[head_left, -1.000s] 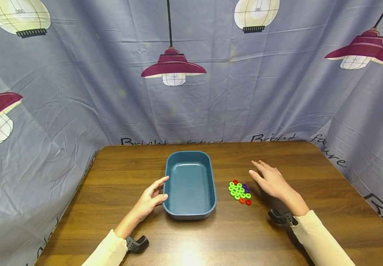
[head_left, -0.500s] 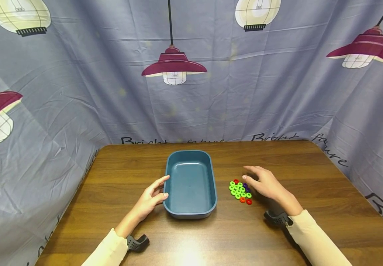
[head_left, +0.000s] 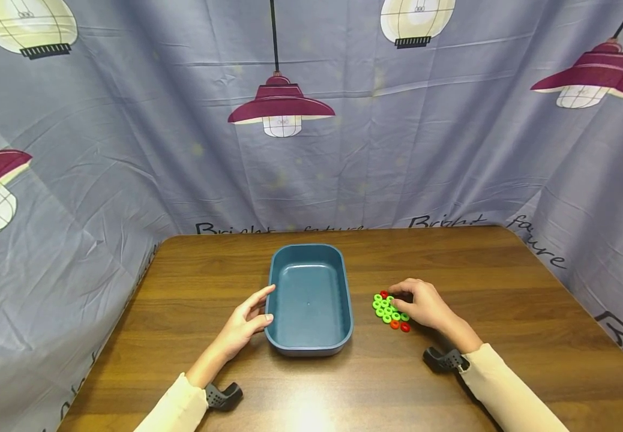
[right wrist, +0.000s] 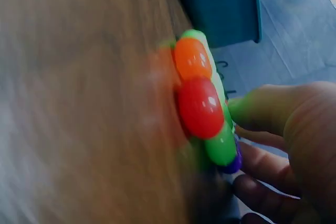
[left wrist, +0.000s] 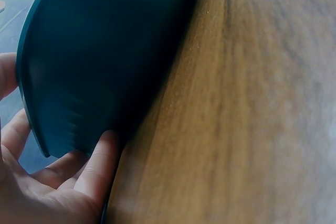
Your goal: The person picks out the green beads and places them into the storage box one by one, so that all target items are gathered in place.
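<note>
In the head view a blue plastic bin stands on the table. My left hand holds its left side, thumb and index finger at the rim, other fingers against the outer wall. To the bin's right lies a flat cluster of small rings: several green rings, an orange ring, red rings, and a purple ring. Over the cluster's right edge is my right hand, thumb and fingers apart, tips right at the rings. It hides the purple ones in the head view.
The brown wooden table carries the bin and rings. A grey-blue curtain printed with lamps and lettering hangs behind it and at both sides. Each wrist wears a black band.
My right hand has moved left and down from beside the rings to over them, its fingers bending more. My left hand stays at the bin, which has not moved.
</note>
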Available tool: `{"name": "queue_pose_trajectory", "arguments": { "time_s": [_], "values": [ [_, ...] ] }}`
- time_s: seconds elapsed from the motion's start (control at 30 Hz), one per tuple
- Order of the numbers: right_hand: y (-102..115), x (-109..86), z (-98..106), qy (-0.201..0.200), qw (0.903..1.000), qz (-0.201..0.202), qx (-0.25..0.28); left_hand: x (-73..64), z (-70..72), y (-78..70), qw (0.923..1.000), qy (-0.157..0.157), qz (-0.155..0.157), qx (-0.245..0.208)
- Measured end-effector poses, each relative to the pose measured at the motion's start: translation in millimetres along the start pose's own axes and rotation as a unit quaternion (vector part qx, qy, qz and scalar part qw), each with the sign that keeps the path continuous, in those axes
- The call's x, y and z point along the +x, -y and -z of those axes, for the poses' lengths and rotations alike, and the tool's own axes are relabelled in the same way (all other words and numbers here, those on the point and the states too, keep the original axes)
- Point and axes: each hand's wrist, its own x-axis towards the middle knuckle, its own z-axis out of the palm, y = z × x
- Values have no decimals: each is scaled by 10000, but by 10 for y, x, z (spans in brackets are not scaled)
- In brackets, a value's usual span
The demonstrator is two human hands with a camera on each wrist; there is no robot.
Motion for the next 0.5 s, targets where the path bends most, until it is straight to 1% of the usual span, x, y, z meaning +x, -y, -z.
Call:
{"name": "queue_pose_trajectory", "arguments": {
  "time_s": [0.1,0.33,0.5],
  "values": [
    [4,-18,-37,-111,9999,-4,-5,-9,3,2,10000,5,-24,50],
    [43,-18,-79,-425,9989,-201,-39,-5,8,-1,10000,4,-82,-8],
    [66,-8,-92,-498,9979,-420,-41,7,3,6,9999,2,-112,-41]
  ]
}}
